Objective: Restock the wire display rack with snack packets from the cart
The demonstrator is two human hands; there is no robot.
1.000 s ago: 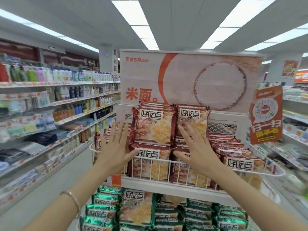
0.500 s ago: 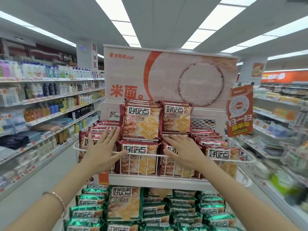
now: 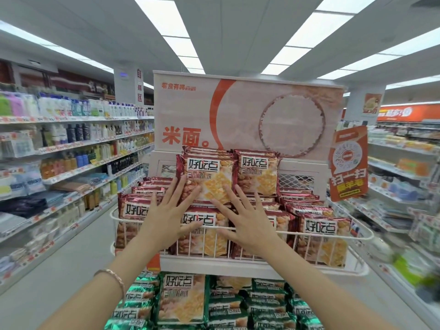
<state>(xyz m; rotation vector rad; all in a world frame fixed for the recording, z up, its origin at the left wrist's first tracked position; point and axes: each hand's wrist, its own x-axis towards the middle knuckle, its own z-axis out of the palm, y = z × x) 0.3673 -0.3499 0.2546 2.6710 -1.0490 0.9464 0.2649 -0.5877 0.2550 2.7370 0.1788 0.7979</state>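
— Hand state, packet location?
— Left hand (image 3: 164, 217) and right hand (image 3: 247, 220) spread flat, pressing red packets (image 3: 321, 228) in the wire rack (image 3: 262, 262) at 12 o'clock. Probably to square and steady the stack.
— Change from earlier?
— Drawn closer together, fingertips now touching the upper packet (image 3: 209, 177).

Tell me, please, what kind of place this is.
Most likely a supermarket or large shop. Long shelves of bottles line the aisle, a wire display rack holds many identical red snack packets, and an orange promotional sign hangs beside it.
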